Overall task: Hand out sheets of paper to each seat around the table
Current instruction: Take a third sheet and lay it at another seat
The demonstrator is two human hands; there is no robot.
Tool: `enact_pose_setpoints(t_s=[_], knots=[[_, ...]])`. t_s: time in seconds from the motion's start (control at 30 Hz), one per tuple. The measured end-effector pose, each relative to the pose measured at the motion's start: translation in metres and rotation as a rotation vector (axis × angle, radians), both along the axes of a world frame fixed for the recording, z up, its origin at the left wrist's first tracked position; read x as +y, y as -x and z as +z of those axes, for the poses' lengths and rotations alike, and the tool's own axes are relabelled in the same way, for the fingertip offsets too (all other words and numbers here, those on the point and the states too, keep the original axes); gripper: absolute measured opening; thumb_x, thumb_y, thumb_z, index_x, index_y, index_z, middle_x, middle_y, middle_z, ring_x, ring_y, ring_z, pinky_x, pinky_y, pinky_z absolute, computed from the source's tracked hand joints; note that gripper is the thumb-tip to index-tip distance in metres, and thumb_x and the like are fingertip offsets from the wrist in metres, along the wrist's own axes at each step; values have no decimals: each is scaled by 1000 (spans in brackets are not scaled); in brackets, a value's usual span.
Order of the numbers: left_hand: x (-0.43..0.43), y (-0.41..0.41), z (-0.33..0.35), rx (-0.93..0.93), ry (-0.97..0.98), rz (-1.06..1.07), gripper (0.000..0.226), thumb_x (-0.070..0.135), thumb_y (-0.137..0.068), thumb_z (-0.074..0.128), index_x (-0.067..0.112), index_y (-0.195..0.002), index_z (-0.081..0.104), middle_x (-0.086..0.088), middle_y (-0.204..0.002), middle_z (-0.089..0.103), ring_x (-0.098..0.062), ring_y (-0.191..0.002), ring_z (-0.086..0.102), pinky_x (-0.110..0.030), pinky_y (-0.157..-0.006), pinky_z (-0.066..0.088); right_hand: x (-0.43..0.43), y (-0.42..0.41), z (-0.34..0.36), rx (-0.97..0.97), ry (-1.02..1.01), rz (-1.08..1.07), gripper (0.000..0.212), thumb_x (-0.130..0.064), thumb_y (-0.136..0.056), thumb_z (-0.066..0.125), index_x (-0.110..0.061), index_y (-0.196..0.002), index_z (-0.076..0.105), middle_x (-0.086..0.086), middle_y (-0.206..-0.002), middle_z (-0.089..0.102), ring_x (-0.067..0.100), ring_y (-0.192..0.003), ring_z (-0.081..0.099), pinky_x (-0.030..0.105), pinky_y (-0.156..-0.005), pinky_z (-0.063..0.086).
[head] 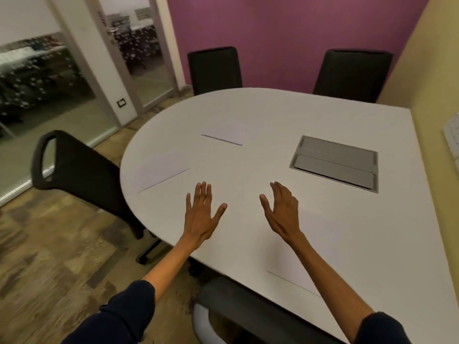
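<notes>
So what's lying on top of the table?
On the table: three sheets, the nearest partly covered by the right arm, plus a grey hatch.

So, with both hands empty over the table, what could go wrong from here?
1. The far right chair has no sheet visible before it, and neither the left hand nor the right hand holds one, so that seat may be missed.
2. The near sheet lies under the right forearm; a sweep could push it away.
3. White sheets on the white table are easy to miscount.
</notes>
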State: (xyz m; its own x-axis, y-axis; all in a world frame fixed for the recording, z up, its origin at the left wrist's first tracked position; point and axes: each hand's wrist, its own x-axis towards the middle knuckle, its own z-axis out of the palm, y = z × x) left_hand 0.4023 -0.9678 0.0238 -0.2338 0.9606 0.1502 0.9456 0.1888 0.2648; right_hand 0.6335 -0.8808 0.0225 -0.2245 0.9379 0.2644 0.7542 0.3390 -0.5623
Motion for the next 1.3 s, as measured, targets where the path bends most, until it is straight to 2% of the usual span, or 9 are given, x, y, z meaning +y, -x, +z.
enact_pose_setpoints(t_s=[0.2, 0.3, 0.53, 0.7, 0.83, 0.97, 1.07, 1.3], knots=[[-65, 88, 31, 24, -148, 283, 82, 69, -94, 9, 18, -157, -3, -1, -164, -11, -15, -151, -15, -45, -123, -6, -31, 129, 38, 22, -82, 169, 57, -52, -100, 35, -16, -145, 41, 2, -152, 40, 18, -142, 33, 45, -114, 24], [-104, 145, 43, 31, -185, 385, 81, 67, -95, 12, 16, -157, 3, -4, -165, -4, -17, -152, -11, -49, -124, 0, -59, 200, 48, 34, -99, 258, 58, -53, -100, 33, -17, -145, 40, 2, -153, 39, 19, -142, 32, 45, -115, 23], [-196, 285, 66, 31, -264, 542, 81, 66, -95, 15, 14, -157, 8, -6, -165, 2, -18, -152, -8, -51, -123, 2, -133, 369, 66, 103, -99, 436, 57, -55, -99, 30, -22, -145, 38, 0, -152, 39, 19, -141, 33, 48, -115, 25], [-265, 367, 72, 66, -286, 669, 80, 65, -96, 17, 15, -157, 4, -3, -164, -5, -17, -152, -12, -49, -124, -1, -185, 471, 71, 130, -111, 579, 55, -54, -100, 31, -22, -144, 40, 0, -152, 39, 18, -140, 33, 44, -113, 24], [-310, 426, 75, 65, -310, 781, 80, 65, -96, 18, 16, -157, 3, -5, -165, -4, -17, -152, -12, -50, -124, 1, -217, 543, 82, 133, -140, 688, 57, -53, -100, 33, -18, -144, 41, 3, -151, 40, 20, -141, 33, 47, -112, 27], [-339, 476, 73, 78, -320, 861, 79, 62, -97, 24, 15, -157, 4, -6, -165, -4, -18, -152, -11, -51, -123, 1, -240, 613, 89, 113, -168, 765, 56, -52, -100, 34, -16, -143, 43, 4, -149, 42, 21, -139, 35, 47, -110, 29], [-349, 517, 69, 110, -309, 899, 80, 64, -96, 19, 15, -157, 2, -6, -165, -6, -18, -152, -13, -49, -123, -4, -248, 664, 85, 102, -149, 795, 57, -54, -99, 34, -18, -143, 42, 2, -150, 41, 22, -140, 34, 50, -110, 29], [-335, 626, 51, 138, -267, 953, 77, 60, -97, 19, 15, -157, 1, -7, -165, -6, -21, -152, -10, -52, -123, -1, -229, 793, 65, 100, -97, 862, 65, -62, -96, 26, -21, -146, 36, 3, -154, 35, 21, -145, 26, 53, -111, 28]])
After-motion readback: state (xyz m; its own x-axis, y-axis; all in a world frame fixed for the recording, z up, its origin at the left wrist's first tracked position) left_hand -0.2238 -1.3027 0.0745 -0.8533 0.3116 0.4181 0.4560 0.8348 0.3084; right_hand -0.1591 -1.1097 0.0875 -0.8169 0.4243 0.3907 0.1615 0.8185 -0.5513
